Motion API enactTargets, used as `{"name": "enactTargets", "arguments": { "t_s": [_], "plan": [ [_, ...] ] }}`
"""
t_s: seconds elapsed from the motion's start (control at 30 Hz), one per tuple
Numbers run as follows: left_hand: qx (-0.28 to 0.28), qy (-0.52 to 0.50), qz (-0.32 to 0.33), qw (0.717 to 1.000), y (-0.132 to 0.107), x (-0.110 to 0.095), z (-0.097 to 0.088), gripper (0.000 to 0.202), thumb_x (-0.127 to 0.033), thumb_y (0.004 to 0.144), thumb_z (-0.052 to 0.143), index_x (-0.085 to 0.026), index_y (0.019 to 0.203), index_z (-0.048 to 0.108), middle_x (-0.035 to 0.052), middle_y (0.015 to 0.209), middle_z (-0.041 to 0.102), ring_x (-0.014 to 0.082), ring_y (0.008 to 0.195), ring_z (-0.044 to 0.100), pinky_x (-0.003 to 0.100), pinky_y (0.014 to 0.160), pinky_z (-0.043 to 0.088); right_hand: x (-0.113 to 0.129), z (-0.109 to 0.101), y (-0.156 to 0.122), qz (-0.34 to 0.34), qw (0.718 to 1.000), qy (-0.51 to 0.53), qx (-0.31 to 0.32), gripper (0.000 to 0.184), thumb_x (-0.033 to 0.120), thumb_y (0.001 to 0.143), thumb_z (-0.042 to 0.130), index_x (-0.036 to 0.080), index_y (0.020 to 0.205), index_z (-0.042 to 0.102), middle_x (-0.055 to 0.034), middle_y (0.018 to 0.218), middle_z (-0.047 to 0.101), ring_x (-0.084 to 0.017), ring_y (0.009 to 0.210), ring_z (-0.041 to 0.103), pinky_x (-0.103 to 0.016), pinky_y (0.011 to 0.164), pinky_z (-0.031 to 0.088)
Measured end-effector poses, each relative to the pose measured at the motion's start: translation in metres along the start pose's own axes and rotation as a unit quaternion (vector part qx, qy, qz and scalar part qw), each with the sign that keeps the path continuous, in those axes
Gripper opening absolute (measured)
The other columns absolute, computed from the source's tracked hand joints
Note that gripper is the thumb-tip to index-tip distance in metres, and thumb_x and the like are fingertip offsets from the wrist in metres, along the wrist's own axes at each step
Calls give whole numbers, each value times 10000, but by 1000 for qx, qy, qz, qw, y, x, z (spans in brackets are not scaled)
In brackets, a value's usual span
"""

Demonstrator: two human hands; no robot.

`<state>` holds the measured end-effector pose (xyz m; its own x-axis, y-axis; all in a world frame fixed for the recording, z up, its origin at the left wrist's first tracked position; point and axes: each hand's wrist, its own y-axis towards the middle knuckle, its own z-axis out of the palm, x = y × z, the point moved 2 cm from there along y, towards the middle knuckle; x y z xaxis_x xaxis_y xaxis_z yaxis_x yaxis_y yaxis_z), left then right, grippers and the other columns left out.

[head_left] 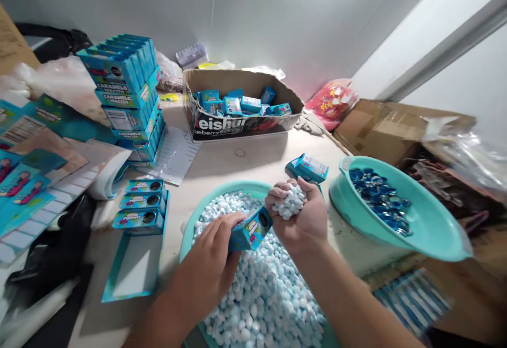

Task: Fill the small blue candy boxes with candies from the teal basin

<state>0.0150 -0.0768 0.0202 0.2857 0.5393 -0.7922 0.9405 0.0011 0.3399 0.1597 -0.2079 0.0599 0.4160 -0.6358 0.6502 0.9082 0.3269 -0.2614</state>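
Note:
My left hand (212, 263) is closed around a small blue candy box (251, 230), holding it tilted with its open end toward my right hand. My right hand (301, 216) is cupped, palm up, around a heap of white-and-blue candies (291, 201). Both hands hover over a teal basin (190, 226) filled with the same candies (261, 295). Another small blue box (309, 167) lies on the table just beyond my right hand.
A second teal basin (431, 226) with dark blue pieces (378, 197) sits at right. A cardboard tray (237, 121) of small boxes stands behind. Stacked blue cartons (127, 89) and three filled boxes (140, 203) on a flat carton are at left. Flattened packaging (27, 179) lies far left.

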Motion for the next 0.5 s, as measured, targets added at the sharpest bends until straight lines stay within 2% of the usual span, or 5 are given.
{"name": "enactTargets", "arguments": {
  "t_s": [0.13,0.2,0.33,0.5],
  "plan": [
    [-1,6,-14,1000,1,2,0,412,-163,1019,443,-254,1420,412,93,1406,562,254,1320,541,401,1114,474,-1,10,-9,-10,998,35,-56,238,246,733,602,218,711,367,73,541,441,-74,449,493,-139,408,397],
    [-5,7,-16,1000,2,1,0,374,-198,1028,441,-237,1400,432,101,1377,578,255,1283,564,394,1090,487,-1,17,-15,-22,997,40,-65,182,246,772,555,215,708,387,68,525,436,-78,435,473,-143,401,381],
    [-8,5,-35,999,4,2,1,358,-271,1037,454,-216,1391,442,114,1355,587,262,1265,572,398,1083,487,-3,23,-18,-62,997,3,-41,193,285,785,561,217,690,407,52,513,466,-91,448,472,-164,432,409],
    [-6,4,-60,998,5,4,3,385,-321,1032,451,-209,1400,452,124,1343,598,279,1250,580,415,1060,501,-7,21,-13,-74,996,-41,-14,217,322,696,630,214,668,444,43,522,506,-96,485,505,-183,463,397]
  ]
}}
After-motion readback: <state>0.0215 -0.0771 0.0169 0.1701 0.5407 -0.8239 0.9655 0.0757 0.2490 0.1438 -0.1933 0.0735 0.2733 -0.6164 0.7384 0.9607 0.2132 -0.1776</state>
